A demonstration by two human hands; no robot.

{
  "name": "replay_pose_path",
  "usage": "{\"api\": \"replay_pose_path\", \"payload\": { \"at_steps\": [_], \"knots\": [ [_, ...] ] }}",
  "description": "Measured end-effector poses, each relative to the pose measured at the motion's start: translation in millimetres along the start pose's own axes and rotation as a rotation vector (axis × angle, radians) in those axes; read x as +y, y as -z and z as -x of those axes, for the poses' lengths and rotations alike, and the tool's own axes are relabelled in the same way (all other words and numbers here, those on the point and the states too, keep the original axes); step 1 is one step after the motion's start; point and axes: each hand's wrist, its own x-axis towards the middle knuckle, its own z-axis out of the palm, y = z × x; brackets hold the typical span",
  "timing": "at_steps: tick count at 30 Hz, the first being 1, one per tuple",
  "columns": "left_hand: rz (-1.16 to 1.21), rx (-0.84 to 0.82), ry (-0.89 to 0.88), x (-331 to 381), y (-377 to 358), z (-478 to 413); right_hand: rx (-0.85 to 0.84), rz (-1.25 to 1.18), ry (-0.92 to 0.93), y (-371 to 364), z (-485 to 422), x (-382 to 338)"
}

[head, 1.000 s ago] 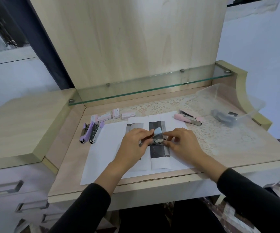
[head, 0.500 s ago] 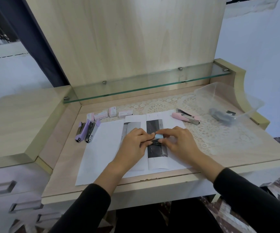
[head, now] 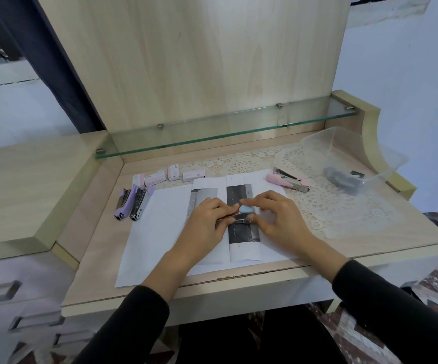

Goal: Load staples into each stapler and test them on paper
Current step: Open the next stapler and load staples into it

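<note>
A small light-blue stapler (head: 244, 211) lies across a folded sheet with a dark printed strip (head: 242, 232), on top of larger white paper (head: 160, 232). My left hand (head: 206, 227) pinches the stapler's metal left end. My right hand (head: 278, 216) holds its right end, with the index finger on the blue top. Two purple staplers (head: 131, 203) lie at the left edge of the paper. A pink stapler (head: 288, 181) lies open on the lace mat to the right. Several pink staple boxes (head: 170, 176) stand in a row behind the paper.
A clear plastic tub (head: 354, 156) at the back right holds a dark stapler (head: 344, 179). A glass shelf (head: 225, 132) overhangs the rear of the desk. A raised wooden side top (head: 28, 190) borders the left. The desk's front edge (head: 238, 279) is near my forearms.
The blue stapler's lid stood raised a second ago; it is now folded down between my hands. Both hands stay at the same place on the folded sheet.
</note>
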Motion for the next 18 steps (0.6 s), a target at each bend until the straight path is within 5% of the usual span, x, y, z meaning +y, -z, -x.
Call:
{"api": "replay_pose_path", "payload": {
  "at_steps": [4,11,18],
  "knots": [
    [-0.038,-0.082,0.057,-2,5,4,0.09,-0.048,-0.029,3,-1,-2],
    [0.018,-0.108,0.191,-5,21,5,0.133,-0.339,-0.387,12,-5,1],
    [0.167,-0.052,0.312,8,32,13,0.049,-0.374,-0.349,25,-5,-15]
  ]
}}
